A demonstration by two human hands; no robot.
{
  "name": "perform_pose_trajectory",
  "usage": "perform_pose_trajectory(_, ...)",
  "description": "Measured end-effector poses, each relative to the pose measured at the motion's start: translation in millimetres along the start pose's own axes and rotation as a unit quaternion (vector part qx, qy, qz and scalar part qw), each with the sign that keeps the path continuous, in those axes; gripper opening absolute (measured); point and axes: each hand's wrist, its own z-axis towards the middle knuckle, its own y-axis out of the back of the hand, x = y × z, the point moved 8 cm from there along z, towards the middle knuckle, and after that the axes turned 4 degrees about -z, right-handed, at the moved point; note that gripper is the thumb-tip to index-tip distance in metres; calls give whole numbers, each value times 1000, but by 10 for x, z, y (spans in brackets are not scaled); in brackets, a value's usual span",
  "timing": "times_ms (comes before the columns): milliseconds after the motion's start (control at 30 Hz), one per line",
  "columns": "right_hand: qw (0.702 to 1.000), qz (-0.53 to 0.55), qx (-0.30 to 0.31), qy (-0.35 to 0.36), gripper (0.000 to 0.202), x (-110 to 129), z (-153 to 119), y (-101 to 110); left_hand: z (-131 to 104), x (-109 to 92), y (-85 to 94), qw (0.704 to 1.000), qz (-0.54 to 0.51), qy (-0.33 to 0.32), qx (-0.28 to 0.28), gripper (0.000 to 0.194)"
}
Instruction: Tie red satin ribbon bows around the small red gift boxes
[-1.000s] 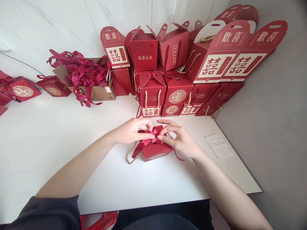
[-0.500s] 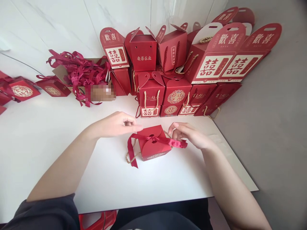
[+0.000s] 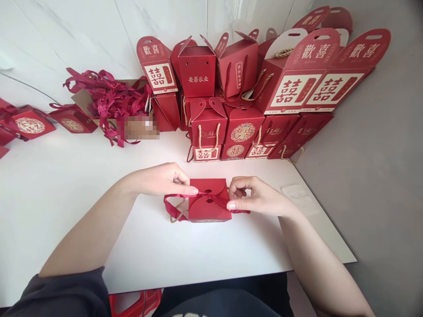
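A small red gift box [image 3: 209,213] stands on the white table in front of me, its rounded top flaps folded over. Dark red ribbon [image 3: 218,200] crosses the top and is knotted near the two holes in the flaps. My left hand [image 3: 172,179] pinches the ribbon at the left of the knot, and a loose tail hangs down past the box's left side. On the other side, my right hand [image 3: 253,193] grips the ribbon near the right edge, with its end sticking out below the fingers. A twisted gold cord handle [image 3: 176,215] shows at the left.
Several red gift boxes [image 3: 243,127] are stacked against the wall at the back right. A cardboard box [image 3: 86,103] overflows with dark red ribbons [image 3: 115,99]. More tied red boxes [image 3: 35,123] stand at the far left. A grey wall [image 3: 370,176] bounds the right side.
Both hands have come down onto the ribbon and taken hold of it on either side of the knot. The box has turned slightly and now faces me squarely.
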Motion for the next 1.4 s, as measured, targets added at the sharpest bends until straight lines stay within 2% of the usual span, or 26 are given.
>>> perform_pose_trajectory(100,999,17,19,19,30,46,-25,-46,-1,10,-73,999,-25,16,29,37)
perform_pose_trajectory(200,991,124,49,-9,27,-10,-22,-104,46,-8,-122,998,-47,-3,42,32)
perform_pose_trajectory(267,984,169,42,-34,27,-68,-3,-104,88,-33,-139,996,-72,-27,43,29)
perform_pose_trajectory(400,994,100,-22,-27,35,-100,42,2,150,-43,-141,992,-112,-52,38,30)
perform_pose_trajectory(500,997,55,-59,-8,40,-97,47,89,170,-51,-124,992,-97,-67,32,29)
perform_pose_trajectory(600,997,58,-42,-29,38,-166,44,110,175,-80,-89,994,-54,-89,20,29)
perform_pose_trajectory(700,996,68,-12,-52,36,-229,45,101,172,-65,-61,996,-37,-83,22,26)
perform_pose_trajectory(767,996,73,-4,-57,35,-248,50,102,158,-31,-60,996,-38,-71,45,24)
perform_pose_trajectory(833,995,83,-2,-59,34,-256,57,102,133,-5,-87,993,-39,-70,90,22)
perform_pose_trajectory(900,994,95,-1,-57,35,-256,65,96,111,-24,-101,987,-34,-102,121,20)
perform_pose_trajectory(967,993,105,4,-53,37,-249,74,80,114,-105,-51,980,-33,-171,93,16)
perform_pose_trajectory(1033,993,110,11,-49,37,-244,81,65,127,-209,19,967,-46,-247,28,13)
perform_pose_trajectory(1100,993,110,13,-49,37,-246,86,60,157,-279,4,953,-73,-295,-3,15)
perform_pose_trajectory(1233,993,106,12,-49,38,-248,91,61,250,-335,-164,940,-110,-322,-2,21)
perform_pose_trajectory(1400,994,101,14,-49,39,-254,98,45,319,-300,-175,946,-52,-303,-104,19)
